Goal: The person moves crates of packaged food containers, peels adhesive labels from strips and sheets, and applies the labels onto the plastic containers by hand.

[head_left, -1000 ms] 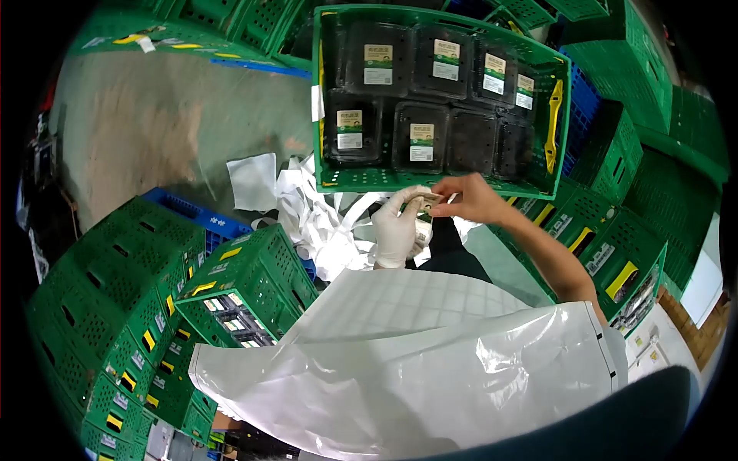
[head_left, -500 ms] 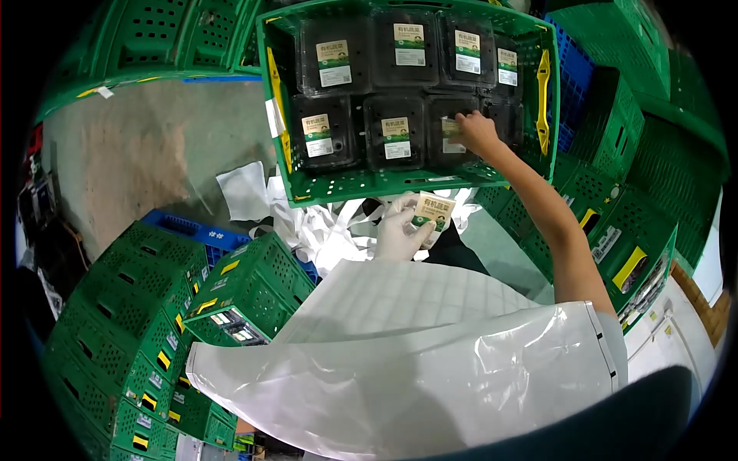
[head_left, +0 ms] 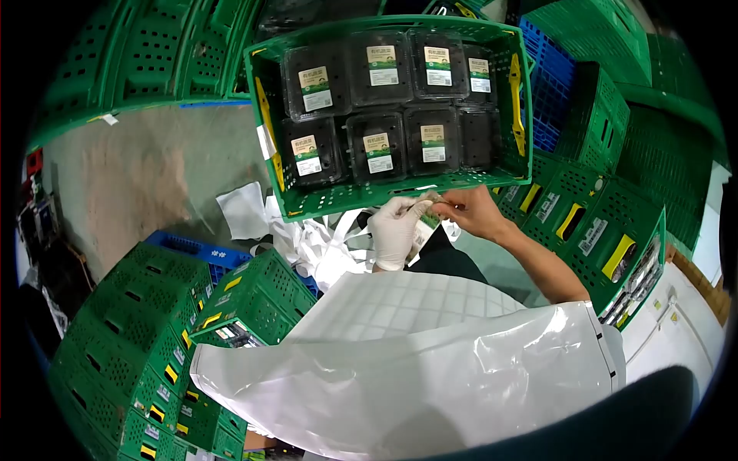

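Note:
Just below the near edge of a green crate (head_left: 369, 201), my left hand (head_left: 394, 233), in a white glove, is closed on a bundle of labels (head_left: 423, 230). My bare right hand (head_left: 471, 210) pinches at the top of the same labels, its fingertips against those of the glove. Inside the crate lie two rows of clear lidded boxes with dark contents. Most carry a cream, green and white label, among them the box (head_left: 432, 140) in the front row. The front box at the far right (head_left: 478, 140) shows no label.
Stacked green crates (head_left: 115, 307) stand at the left, beside a blue pallet (head_left: 192, 250). More green crates (head_left: 573, 207) with yellow handles are on the right. White paper strips (head_left: 323, 246) lie beyond my white apron (head_left: 415, 376).
My right hand has come back from the front-row box, which now bears a label, to the labels in my left hand. The crate appears lower and further left in view than a second ago.

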{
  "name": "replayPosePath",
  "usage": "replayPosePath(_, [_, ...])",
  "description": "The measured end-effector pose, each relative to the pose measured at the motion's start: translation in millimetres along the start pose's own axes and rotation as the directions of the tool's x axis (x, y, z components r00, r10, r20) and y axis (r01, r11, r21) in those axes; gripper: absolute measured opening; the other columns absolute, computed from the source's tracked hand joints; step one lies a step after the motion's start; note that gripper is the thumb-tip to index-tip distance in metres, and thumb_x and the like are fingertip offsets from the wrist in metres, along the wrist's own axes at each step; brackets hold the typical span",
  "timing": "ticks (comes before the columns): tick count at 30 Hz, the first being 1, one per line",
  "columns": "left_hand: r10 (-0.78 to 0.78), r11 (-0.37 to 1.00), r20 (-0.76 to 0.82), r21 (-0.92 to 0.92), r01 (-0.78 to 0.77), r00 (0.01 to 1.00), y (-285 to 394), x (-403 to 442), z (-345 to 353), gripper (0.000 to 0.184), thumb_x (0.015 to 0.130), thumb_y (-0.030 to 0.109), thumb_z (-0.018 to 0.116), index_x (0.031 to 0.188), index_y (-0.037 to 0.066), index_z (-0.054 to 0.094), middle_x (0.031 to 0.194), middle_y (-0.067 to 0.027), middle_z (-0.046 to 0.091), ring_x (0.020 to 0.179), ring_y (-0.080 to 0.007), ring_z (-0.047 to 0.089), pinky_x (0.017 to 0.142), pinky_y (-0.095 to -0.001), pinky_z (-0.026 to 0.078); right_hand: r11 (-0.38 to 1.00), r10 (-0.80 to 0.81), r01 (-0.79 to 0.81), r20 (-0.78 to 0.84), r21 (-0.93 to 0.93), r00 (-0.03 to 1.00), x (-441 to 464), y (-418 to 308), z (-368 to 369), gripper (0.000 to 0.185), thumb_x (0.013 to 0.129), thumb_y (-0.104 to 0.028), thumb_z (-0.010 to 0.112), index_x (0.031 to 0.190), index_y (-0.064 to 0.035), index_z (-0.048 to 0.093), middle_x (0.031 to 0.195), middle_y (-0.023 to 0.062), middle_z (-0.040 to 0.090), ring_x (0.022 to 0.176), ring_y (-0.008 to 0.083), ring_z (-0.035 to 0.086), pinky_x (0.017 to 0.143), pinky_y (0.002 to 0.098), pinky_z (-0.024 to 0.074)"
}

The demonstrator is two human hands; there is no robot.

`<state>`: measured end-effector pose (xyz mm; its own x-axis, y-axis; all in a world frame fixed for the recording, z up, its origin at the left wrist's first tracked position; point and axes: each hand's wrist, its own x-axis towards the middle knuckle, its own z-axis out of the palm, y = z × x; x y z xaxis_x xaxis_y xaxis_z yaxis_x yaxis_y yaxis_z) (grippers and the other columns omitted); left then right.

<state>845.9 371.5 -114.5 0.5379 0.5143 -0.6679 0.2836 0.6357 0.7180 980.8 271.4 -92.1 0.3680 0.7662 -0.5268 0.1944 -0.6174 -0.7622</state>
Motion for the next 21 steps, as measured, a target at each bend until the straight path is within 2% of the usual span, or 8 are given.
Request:
replayPosePath(1, [-0.001, 1.0, 0.008, 0.004, 0.001, 1.0, 0, 2, 0, 0.013, 0.074, 0.004, 0.071, 0.08, -0.003, 0.063, 0.074, -0.0064, 0.065, 0.064, -0.0059, 0.057, 0.059, -0.0203, 0.046, 0.999, -0.015, 0.015, -0.018, 0.029, 1.0, -2, 0, -3, 0.018, 0.079, -0.02, 0.068, 0.077, -0.0025, 0.066, 0.063, 0.0084, 0.062, 0.05, 0.0124, 0.057, 0.049, 0.0244, 0.0452])
replayPosePath(3, [-0.129, 0.882, 0.061, 0.463, 0.087, 0.99, -2, 5, 1, 0.024, 0.069, 0.014, 0.077, 0.076, -0.002, 0.06, 0.068, -0.006, 0.063, 0.058, -0.0061, 0.055, 0.054, -0.0223, 0.043, 0.995, -0.026, 0.03, -0.05, 0.092, 0.998, 2, 15, -16, 0.014, 0.08, -0.017, 0.066, 0.079, -0.0032, 0.067, 0.062, 0.0074, 0.062, 0.051, 0.0108, 0.058, 0.049, 0.0247, 0.046])
replayPosePath(5, [0.055, 0.873, 0.185, 0.469, -0.138, 0.981, -22, 7, 4, 0.031, 0.068, 0.024, 0.078, 0.077, 0.0, 0.061, 0.066, -0.0071, 0.063, 0.057, -0.0109, 0.057, 0.054, -0.0277, 0.045, 0.985, 0.144, -0.116, -0.241, 0.13, 0.96, 19, 45, -43, 0.016, 0.079, -0.018, 0.067, 0.082, -0.0024, 0.067, 0.064, 0.0069, 0.063, 0.058, 0.0082, 0.059, 0.051, 0.0245, 0.0458])
replayPosePath(8, [-0.243, 0.877, 0.284, 0.474, 0.084, 0.927, -17, 5, 4, 0.028, 0.072, 0.019, 0.073, 0.089, -0.001, 0.063, 0.075, -0.0079, 0.066, 0.065, -0.0112, 0.06, 0.061, -0.0269, 0.046, 0.827, 0.189, -0.327, -0.321, -0.458, 0.928, 52, 115, -93, 0.042, 0.065, -0.037, 0.076, 0.085, -0.0042, 0.06, 0.081, 0.0152, 0.063, 0.072, 0.0315, 0.061, 0.062, 0.0386, 0.0472])
replayPosePath(11, [-0.288, 0.833, 0.27, 0.543, 0.101, 0.919, -25, 10, 5, 0.024, 0.078, 0.017, 0.068, 0.091, -0.002, 0.063, 0.074, -0.0044, 0.064, 0.067, -0.0075, 0.057, 0.062, -0.0234, 0.045, 0.688, 0.057, -0.198, -0.22, -0.698, 0.974, 73, 170, -101, 0.046, 0.06, -0.037, 0.077, 0.089, -0.0085, 0.055, 0.08, 0.0129, 0.061, 0.084, 0.0314, 0.058, 0.066, 0.0412, 0.0484])
replayPosePath(17, [-0.158, 0.946, 0.253, 0.315, 0.073, 0.954, -70, 21, -8, 0.024, 0.092, 0.02, 0.052, 0.088, -0.003, 0.058, 0.074, -0.0016, 0.058, 0.064, -0.004, 0.05, 0.059, -0.02, 0.042, 0.434, 0.15, -0.309, -0.27, -0.847, 0.951, 109, 211, -76, 0.065, 0.058, -0.036, 0.078, 0.108, -0.0104, 0.047, 0.085, 0.0108, 0.061, 0.089, 0.0314, 0.056, 0.061, 0.0413, 0.0497])
replayPosePath(18, [-0.195, 0.965, 0.225, 0.22, 0.145, 0.955, -57, 20, -5, 0.028, 0.092, 0.023, 0.052, 0.084, -0.004, 0.055, 0.072, -0.0027, 0.057, 0.064, -0.0054, 0.049, 0.06, -0.0209, 0.042, 0.398, -0.002, -0.328, -0.358, -0.857, 0.934, 102, 194, -72, 0.075, 0.057, -0.035, 0.079, 0.116, -0.0098, 0.041, 0.086, 0.0104, 0.061, 0.085, 0.0314, 0.057, 0.06, 0.041, 0.0498])
replayPosePath(21, [0.139, 0.883, 0.25, 0.407, -0.235, 0.958, -32, 12, -14, 0.027, 0.091, 0.019, 0.053, 0.079, -0.006, 0.05, 0.072, -0.0067, 0.047, 0.069, -0.0122, 0.043, 0.065, -0.0225, 0.038, 0.571, -0.164, -0.276, -0.437, -0.773, 0.884, 79, 149, -63, 0.064, 0.063, -0.039, 0.075, 0.112, -0.0078, 0.048, 0.091, 0.0122, 0.062, 0.085, 0.0304, 0.059, 0.061, 0.0401, 0.0502])
